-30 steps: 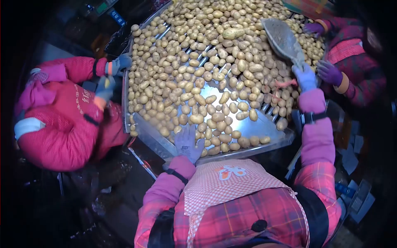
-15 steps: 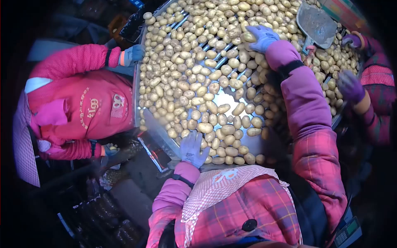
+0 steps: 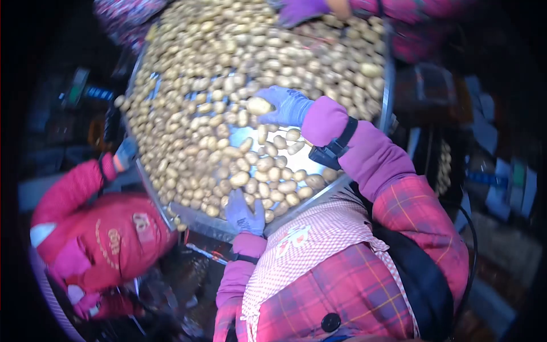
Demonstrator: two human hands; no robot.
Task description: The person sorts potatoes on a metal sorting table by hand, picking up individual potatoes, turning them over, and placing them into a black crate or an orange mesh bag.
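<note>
Many potatoes (image 3: 188, 154) cover a metal-rimmed sorting table. My right hand (image 3: 288, 107), in a blue-grey glove, is over the middle of the pile with its fingers round a larger potato (image 3: 259, 106). Just in front of it, some of the bright table surface (image 3: 302, 161) shows between loose potatoes. My left hand (image 3: 245, 215), gloved alike, rests with fingers stretched at the near edge, against the potatoes there. It grips nothing that I can see.
A co-worker in a red apron (image 3: 122, 233) stands at the left, a gloved hand (image 3: 126, 153) on the rim. Across the table, another person's purple-gloved hand (image 3: 302, 10) reaches over the potatoes. A patterned sleeve (image 3: 128, 20) is at the far left. The metal rim (image 3: 387, 97) bounds the right side.
My view has turned to the right, so the table sits further left. My right hand has drawn nearer and now holds a potato. My left hand stays at the near edge.
</note>
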